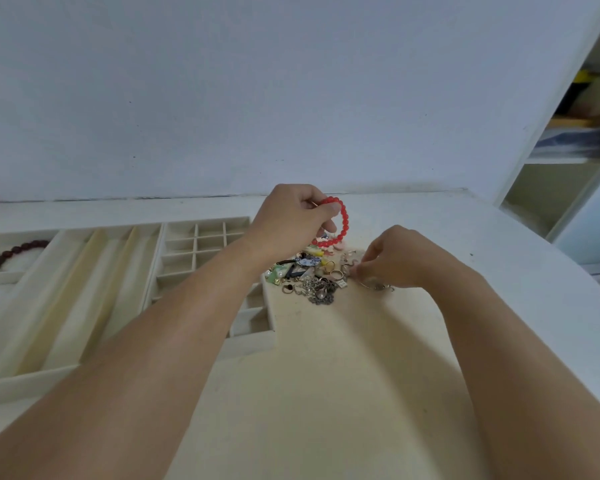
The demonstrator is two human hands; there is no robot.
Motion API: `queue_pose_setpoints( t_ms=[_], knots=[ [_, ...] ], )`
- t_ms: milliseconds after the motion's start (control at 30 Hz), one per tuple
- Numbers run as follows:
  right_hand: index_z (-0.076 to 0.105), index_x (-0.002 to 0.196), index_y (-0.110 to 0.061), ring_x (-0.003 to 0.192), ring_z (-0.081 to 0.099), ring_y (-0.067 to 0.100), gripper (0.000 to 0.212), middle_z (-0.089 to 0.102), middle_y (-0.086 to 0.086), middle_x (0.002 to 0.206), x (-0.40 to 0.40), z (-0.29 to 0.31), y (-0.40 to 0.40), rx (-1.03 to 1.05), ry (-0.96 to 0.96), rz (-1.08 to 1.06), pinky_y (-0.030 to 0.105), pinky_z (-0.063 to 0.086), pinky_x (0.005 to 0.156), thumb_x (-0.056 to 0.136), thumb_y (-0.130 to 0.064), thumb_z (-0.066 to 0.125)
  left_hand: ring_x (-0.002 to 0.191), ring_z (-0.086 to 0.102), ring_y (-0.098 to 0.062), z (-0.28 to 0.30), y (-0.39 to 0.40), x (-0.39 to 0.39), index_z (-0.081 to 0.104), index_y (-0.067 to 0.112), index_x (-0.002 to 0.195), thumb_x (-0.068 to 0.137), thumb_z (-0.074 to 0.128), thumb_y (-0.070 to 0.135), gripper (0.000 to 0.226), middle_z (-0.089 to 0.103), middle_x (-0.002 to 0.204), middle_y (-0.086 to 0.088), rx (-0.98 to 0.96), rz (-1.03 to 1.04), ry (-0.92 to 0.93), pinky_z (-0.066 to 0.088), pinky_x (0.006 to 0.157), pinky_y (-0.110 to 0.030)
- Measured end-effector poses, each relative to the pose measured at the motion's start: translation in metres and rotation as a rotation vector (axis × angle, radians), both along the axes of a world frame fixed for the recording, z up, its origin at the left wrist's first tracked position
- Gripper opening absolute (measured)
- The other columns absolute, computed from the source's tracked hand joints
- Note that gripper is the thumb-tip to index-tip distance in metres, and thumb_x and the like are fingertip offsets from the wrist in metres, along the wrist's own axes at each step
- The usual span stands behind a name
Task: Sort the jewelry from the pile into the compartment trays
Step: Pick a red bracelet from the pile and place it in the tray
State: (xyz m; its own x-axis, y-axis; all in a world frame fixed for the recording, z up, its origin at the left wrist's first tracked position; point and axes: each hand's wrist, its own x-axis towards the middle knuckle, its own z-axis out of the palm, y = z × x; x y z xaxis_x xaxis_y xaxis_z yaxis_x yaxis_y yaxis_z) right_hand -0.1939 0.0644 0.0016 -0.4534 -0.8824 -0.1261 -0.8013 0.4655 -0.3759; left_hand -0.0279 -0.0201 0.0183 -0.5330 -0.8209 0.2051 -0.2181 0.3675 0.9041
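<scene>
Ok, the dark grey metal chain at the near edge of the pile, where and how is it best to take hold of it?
Probably pinch the dark grey metal chain at its bunched near end, coming from above on the near side. That end lies at the jewelry pile edge, beside bare table, away from both hands.

A red bead bracelet [340,221] hangs as a loop above the far end of the jewelry pile [310,275], lifted clear of it. The pile is a tangle of chains, rings, green stones and a blue-white pendant lying on a cream board [326,358] near its far edge. Left of the board sit the compartment trays: a grid tray [201,251] of small cells, a tray of long slots [77,292], and at the far left a tray [0,277] holding a dark red bead bracelet [18,252]
</scene>
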Motion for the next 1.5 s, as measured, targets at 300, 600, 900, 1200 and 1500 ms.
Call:
queue_pose_setpoints(
  t_ms=[300,600,900,1200,1500],
  knots=[
    [0.07,0.081,-0.017,0.064,0.058,0.013,0.015,0.072,-0.001,0.077,-0.005,0.012,0.003,-0.308,-0.247,-0.043,0.026,0.042,0.058,0.088,-0.03,0.07,0.061,0.065,-0.003,-0.002,-0.003,0.001,0.072,0.011,0.095,0.096,0.068,0.025,0.015,0.076,0.077,0.001,-0.003,0.014,-0.014,0.044,0.051,-0.009],
    [0.065,0.092,-0.017,0.073,0.072,0.024,0.007,0.071,-0.001,0.071,0.006,0.016,0.0,-0.714,-0.47,-0.007,0.047,0.061,0.075,0.094,-0.024,0.066,0.065,0.068,-0.008,0.003,-0.003,0.008,0.072,0.012,0.098,0.098,0.065,0.027,0.016,0.077,0.082,0.0,-0.005,0.026,-0.019,0.049,0.055,-0.009],
    [0.072,0.092,-0.024,0.061,0.067,0.015,0.005,0.068,-0.004,0.076,0.036,0.014,0.002,-0.761,-0.415,0.221,0.032,0.052,0.059,0.093,-0.029,0.072,0.064,0.065,-0.01,0.02,-0.006,0.07,0.071,0.011,0.1,0.098,0.063,0.025,0.016,0.077,0.084,-0.001,-0.011,0.111,-0.03,0.054,0.064,-0.022],
    [0.075,0.089,-0.025,0.064,0.067,0.023,0.003,0.069,-0.006,0.073,0.148,0.02,-0.018,-0.775,-0.431,0.429,0.031,0.053,0.058,0.089,-0.027,0.076,0.061,0.062,-0.016,0.029,-0.022,0.266,0.071,0.005,0.094,0.095,0.068,0.015,0.011,0.074,0.078,-0.01,-0.062,0.3,-0.054,0.058,0.064,-0.032],
    [0.074,0.087,-0.026,0.069,0.065,0.027,0.003,0.071,-0.001,0.077,0.302,0.034,-0.089,-0.711,-0.476,0.676,0.034,0.051,0.063,0.089,-0.028,0.076,0.068,0.068,-0.019,0.02,-0.041,0.369,0.073,0.005,0.09,0.091,0.071,0.007,0.003,0.075,0.083,-0.015,-0.045,0.376,-0.193,0.056,0.056,-0.021]
  ],
)
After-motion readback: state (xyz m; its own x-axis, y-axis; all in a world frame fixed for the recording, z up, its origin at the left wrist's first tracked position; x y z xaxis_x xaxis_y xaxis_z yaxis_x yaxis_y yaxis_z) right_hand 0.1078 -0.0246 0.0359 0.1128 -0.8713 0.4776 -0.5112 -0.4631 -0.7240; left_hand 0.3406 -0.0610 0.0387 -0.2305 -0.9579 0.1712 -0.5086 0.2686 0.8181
